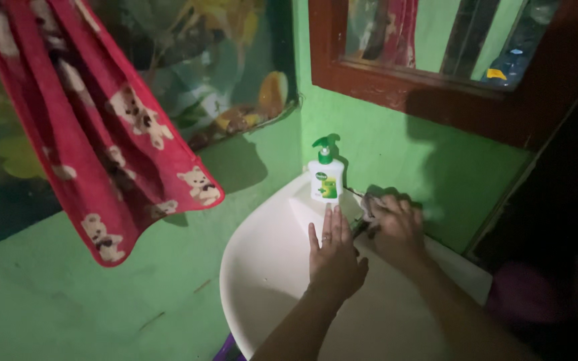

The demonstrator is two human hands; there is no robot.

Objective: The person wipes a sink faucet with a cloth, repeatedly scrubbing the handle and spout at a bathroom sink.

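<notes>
Already the tap (369, 204) at the back of the white sink (262, 267) is gripped by the right hand (396, 230), while the left hand (332, 257) is held flat, fingers spread, just below the untouched soap bottle (324, 175), and no water is seen.

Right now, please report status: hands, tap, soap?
Left hand flat, open over sink. Right hand on tap. Soap bottle upright just beyond left fingers.

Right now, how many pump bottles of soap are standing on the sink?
1. One white pump bottle with a green pump head stands on the back ledge of the white sink, against the green wall, beyond the left hand. Another could be hidden behind the hands.
</notes>
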